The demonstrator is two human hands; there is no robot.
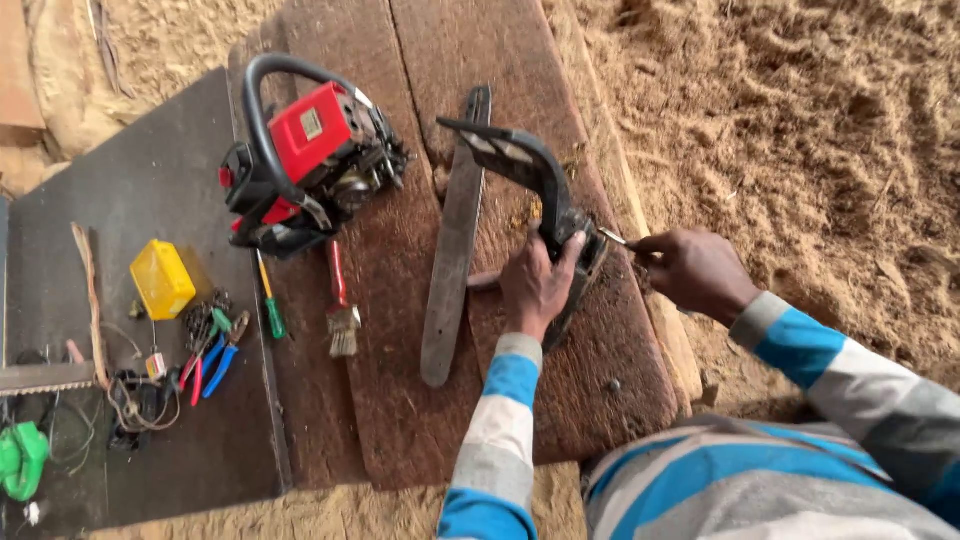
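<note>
Black chainsaw cover (545, 190) propped on the wooden board (400, 400), long axis pointing away and left.

Left hand (535, 285) clenched around its near end; right hand (695, 270) pinches a thin metal tool (615, 238) at the cover's side. Guide bar (455, 240) lies just left. Red saw body (310, 160) bears a small pale rectangular label; yellow box (162, 280) farther left.

Dark chainsaw side cover (545, 190), tilted upright on plank, thin metal tool (615, 238), perhaps screwdriver, touching it
</note>
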